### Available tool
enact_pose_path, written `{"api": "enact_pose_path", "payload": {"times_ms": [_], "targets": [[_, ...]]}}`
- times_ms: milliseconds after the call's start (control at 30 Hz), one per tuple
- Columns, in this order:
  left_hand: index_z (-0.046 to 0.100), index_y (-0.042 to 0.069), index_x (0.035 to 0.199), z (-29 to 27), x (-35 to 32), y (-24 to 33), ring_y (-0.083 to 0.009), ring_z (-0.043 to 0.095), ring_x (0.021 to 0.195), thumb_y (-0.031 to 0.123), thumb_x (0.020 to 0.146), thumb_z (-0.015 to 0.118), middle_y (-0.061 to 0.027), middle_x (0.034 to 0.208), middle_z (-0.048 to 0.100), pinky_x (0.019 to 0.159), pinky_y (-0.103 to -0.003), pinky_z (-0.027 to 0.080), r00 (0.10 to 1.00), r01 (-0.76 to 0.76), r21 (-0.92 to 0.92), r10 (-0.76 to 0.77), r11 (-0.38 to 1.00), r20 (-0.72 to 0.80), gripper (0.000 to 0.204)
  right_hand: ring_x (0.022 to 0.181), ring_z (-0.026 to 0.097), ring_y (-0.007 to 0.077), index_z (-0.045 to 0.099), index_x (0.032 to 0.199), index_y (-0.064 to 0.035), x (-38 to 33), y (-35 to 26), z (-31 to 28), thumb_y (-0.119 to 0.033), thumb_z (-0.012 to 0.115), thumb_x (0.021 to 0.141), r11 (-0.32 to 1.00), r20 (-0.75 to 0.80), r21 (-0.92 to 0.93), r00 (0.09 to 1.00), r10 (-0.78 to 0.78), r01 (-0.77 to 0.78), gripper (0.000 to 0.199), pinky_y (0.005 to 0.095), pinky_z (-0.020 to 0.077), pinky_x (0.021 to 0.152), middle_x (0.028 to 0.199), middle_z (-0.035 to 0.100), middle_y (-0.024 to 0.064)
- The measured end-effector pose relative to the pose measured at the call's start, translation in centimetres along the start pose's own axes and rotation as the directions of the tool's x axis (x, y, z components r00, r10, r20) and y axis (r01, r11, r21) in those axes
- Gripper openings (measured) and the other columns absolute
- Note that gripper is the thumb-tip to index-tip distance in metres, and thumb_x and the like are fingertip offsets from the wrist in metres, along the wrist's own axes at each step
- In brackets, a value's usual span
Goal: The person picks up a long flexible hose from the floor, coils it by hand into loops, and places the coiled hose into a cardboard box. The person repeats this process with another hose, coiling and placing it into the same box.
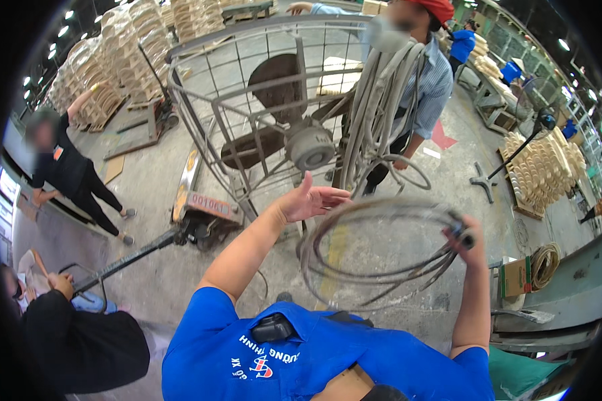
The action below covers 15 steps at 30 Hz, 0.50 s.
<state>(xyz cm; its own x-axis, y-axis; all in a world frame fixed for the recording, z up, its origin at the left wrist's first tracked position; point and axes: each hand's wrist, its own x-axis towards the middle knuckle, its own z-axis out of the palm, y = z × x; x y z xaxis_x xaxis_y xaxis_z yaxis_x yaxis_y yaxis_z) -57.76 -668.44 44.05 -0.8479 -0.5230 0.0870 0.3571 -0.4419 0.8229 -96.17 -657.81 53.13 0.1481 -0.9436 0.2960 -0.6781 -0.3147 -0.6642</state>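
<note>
A grey cable (374, 257) hangs in several loose loops in front of my chest. My right hand (467, 235) is shut on the top right of the coil, where a dark plug end sticks out. My left hand (309, 200) is open with fingers spread, just above the left side of the loops and touching nothing I can see. Directly behind the hands stands a large industrial fan (301, 127) in a wire cage. More grey cable (381, 100) is draped in long loops over the fan's right side.
A person in a striped shirt (428, 80) stands behind the fan. A pallet jack (194, 214) lies at the left, with a person in black (73, 174) beyond it and another seated at lower left (67, 334). Stacks of wooden parts (545, 170) sit at the right, a rope coil (545, 264) near them.
</note>
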Motion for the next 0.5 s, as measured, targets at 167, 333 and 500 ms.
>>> {"api": "enact_pose_path", "payload": {"times_ms": [167,333,500], "targets": [[0.032,0.001,0.136,-0.3,-1.1,-16.7,-0.0301,0.038,0.124,0.049,0.084,0.055,-0.0205,0.133,0.041,0.106,-0.038,0.027,0.929,0.293,0.917,-0.307,0.271,-0.206,0.073,0.05,0.043,0.009,0.053,0.086,-0.0063,3.6,0.5,-3.4,-0.014,0.065,0.082,0.723,-0.124,0.689,0.974,0.19,-0.054,0.014,0.0216,0.0348,0.047,0.063,0.046,-0.0002],[0.033,0.006,0.136,2.0,-2.9,-29.0,-0.0289,0.044,0.12,0.049,0.084,0.054,-0.0201,0.132,0.042,0.096,-0.039,0.038,0.769,0.478,0.764,-0.626,0.433,-0.126,0.071,0.048,0.037,0.0078,0.05,0.084,-0.0076,5.6,1.7,-7.3,-0.015,0.061,0.086,0.519,-0.181,0.855,0.939,0.291,0.004,0.014,0.0229,0.0315,0.046,0.057,0.036,-0.0034],[0.058,0.004,0.112,2.8,-9.2,-21.8,-0.0218,0.062,0.084,0.036,0.084,0.058,-0.0096,0.093,0.065,0.07,-0.031,0.048,0.587,0.807,0.054,-0.787,0.589,-0.187,0.042,0.048,0.04,0.0081,0.051,0.078,-0.0069,4.6,6.6,-11.9,-0.014,0.06,0.086,0.756,-0.412,0.655,0.839,0.356,0.001,0.014,0.0228,0.0317,0.046,0.059,0.043,-0.0031]]}}
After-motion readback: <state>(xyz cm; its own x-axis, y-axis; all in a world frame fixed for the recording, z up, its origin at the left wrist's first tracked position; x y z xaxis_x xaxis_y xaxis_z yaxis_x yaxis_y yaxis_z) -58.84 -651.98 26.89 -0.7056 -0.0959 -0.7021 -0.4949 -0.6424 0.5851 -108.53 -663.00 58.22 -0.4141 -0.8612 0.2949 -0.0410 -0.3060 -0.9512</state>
